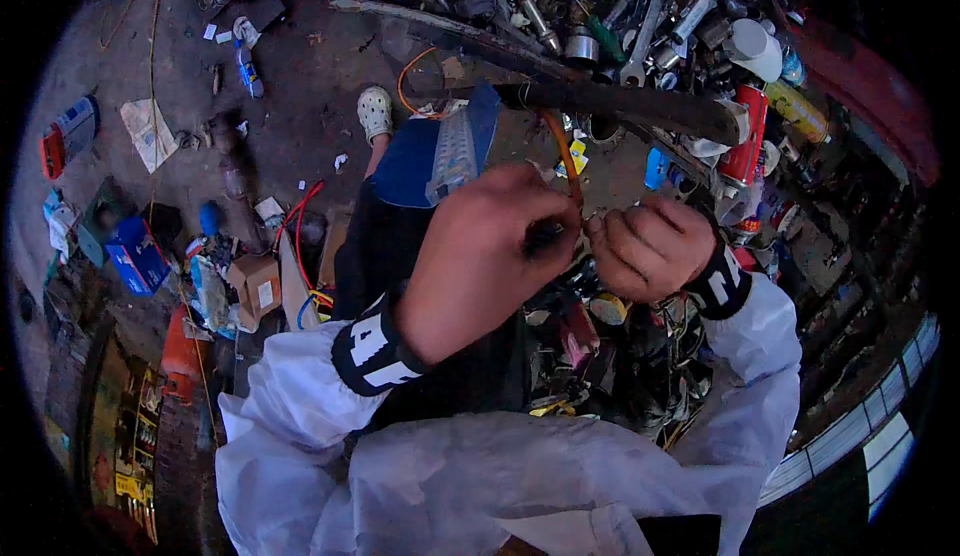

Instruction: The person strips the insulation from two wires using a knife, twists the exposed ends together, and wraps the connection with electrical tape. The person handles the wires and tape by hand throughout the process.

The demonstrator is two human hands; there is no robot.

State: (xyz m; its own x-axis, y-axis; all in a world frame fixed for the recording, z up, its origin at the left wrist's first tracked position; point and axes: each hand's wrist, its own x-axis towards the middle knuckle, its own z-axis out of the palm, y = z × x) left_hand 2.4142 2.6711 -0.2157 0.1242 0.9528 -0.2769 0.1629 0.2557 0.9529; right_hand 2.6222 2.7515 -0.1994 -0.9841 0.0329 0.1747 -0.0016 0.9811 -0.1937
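My left hand [495, 241] is closed, thumb and fingers curled into a ring around a dark gap. An orange-brown cord [562, 151] runs down to its fingertips and appears pinched there. Just to the right, my right hand [655, 248] is closed too, its fingers bent inward and its fingertips near the cord's lower end. What those fingers hold is hidden. Beyond my left hand lies a blue panel [408, 161] with a ribbed clear plastic strip [455, 154] on it. A dark bar [640, 106] extends to the right above both hands.
A metal tray [400, 13] at the top holds sockets, wrenches and other tools. Spray cans, including a red one [745, 136], stand at right. Cardboard [255, 291], a blue box [138, 256] and red hoses [300, 226] lie at left. A person's clog [375, 113] shows beyond the panel.
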